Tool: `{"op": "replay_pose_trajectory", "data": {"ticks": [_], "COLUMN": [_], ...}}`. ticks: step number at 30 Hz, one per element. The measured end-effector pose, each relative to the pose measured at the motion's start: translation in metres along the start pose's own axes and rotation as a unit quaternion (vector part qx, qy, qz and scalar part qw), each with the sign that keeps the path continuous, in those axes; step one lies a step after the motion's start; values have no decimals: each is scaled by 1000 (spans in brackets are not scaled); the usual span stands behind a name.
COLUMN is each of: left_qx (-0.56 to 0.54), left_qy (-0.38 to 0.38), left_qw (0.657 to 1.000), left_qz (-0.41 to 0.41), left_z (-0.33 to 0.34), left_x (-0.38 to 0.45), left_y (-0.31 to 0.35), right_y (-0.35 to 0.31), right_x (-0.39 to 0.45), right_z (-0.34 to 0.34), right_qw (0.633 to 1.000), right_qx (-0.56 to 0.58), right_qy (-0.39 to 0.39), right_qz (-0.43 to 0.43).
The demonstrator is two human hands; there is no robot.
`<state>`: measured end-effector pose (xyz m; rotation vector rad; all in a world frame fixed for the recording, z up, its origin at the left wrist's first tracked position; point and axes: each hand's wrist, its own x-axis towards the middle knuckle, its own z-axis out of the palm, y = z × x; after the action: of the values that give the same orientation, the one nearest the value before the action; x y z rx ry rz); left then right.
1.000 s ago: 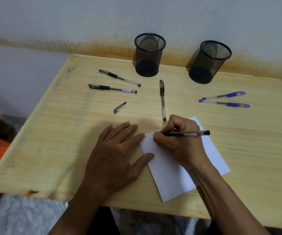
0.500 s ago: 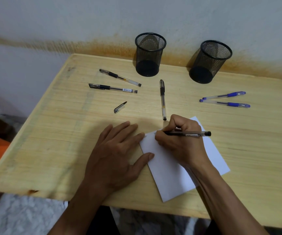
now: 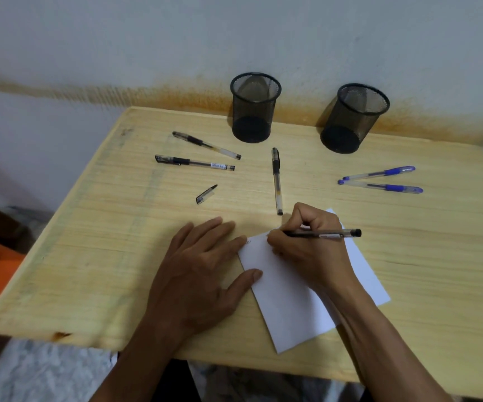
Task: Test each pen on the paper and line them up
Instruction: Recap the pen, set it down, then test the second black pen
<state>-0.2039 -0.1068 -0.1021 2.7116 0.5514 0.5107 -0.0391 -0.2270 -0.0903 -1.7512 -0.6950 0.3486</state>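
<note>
- Head view: the right hand (image 3: pixel 310 250) pinches a black pen (image 3: pixel 321 234) in curled fingers (image 3: pixel 304 219); its long axis runs left-right, tip pointing left onto the paper (image 3: pixel 289 300), butt end to the right.
- The left hand (image 3: pixel 199 271) lies flat with fingers spread, thumb on the paper's left edge.
- The paper lies near the table's (image 3: pixel 89 256) front edge.
- A loose cap (image 3: pixel 206 194) lies left of an upright-pointing pen (image 3: pixel 276 181).

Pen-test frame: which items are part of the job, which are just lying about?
In the job:
- held pen, gripped by right hand
- paper, pressed by left hand
- three black pens
- two blue pens
- loose cap

Lying about:
- two mesh cups
- table
</note>
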Motion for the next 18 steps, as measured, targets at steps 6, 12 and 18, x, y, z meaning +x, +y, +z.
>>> {"op": "replay_pose_trajectory", "data": {"ticks": [6, 12, 18], "left_qx": [-10, -77, 51], "left_qy": [8, 153, 77], "left_qw": [1000, 974, 966], "left_qz": [-6, -147, -241], "left_z": [1, -11, -18], "left_x": [5, 27, 73], "left_y": [-4, 10, -11], "right_y": [-9, -13, -12], "right_x": [0, 0, -3], "right_z": [-9, -16, -19], "right_qw": [981, 948, 947], "right_qx": [189, 303, 303], "right_qy": [14, 16, 4], "right_qz": [49, 99, 105]}}
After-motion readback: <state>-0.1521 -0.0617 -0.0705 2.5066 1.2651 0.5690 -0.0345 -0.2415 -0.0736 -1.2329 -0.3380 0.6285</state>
